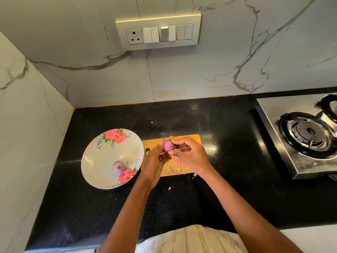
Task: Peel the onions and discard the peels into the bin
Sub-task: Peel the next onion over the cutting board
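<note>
A small purple onion (pixel 168 147) is held above the wooden cutting board (pixel 195 138). My left hand (pixel 155 163) cups it from the left and below with curled fingers. My right hand (pixel 189 154) pinches its right side between thumb and fingertips. Pink peel scraps (pixel 177 162) lie on the board under my hands, and a few bits lie on the black counter in front of it. A second onion (pixel 118 166) rests on the floral plate (pixel 102 157) to the left. No bin is in view.
The black counter (pixel 182 203) runs from the marble corner on the left to a steel gas stove (pixel 302 136) at the right. A switch panel (pixel 158 31) sits on the back wall. My light striped clothing shows at the bottom edge.
</note>
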`<move>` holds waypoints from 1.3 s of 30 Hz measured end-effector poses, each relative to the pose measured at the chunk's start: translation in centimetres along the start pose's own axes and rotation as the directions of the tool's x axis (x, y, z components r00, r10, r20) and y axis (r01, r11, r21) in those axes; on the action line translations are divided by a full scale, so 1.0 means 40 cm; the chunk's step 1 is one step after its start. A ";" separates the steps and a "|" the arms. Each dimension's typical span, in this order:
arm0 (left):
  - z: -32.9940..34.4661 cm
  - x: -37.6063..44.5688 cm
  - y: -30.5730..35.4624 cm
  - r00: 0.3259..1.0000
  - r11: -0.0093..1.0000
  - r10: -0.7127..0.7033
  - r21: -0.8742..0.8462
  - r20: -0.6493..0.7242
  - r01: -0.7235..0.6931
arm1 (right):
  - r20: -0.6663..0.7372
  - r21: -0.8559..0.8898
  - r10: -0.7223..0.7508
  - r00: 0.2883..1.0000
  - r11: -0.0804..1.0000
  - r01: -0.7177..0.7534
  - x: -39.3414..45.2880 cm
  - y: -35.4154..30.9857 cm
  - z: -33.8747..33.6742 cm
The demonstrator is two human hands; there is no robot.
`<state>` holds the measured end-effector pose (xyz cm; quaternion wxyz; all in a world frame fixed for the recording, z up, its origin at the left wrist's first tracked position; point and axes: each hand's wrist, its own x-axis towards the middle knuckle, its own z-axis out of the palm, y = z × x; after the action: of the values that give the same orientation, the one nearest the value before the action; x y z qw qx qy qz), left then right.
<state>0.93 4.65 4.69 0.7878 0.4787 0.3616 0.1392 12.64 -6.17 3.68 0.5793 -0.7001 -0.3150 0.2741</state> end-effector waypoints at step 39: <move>-0.007 -0.001 -0.013 0.986 0.985 0.155 0.085 -0.053 -0.150 | 0.004 0.290 0.227 0.974 0.932 -0.218 0.007 0.013 0.047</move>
<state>0.64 4.53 4.19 0.7437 0.5322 0.3525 0.1987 11.48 -4.82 2.83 0.6450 -0.6432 -0.1818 0.3704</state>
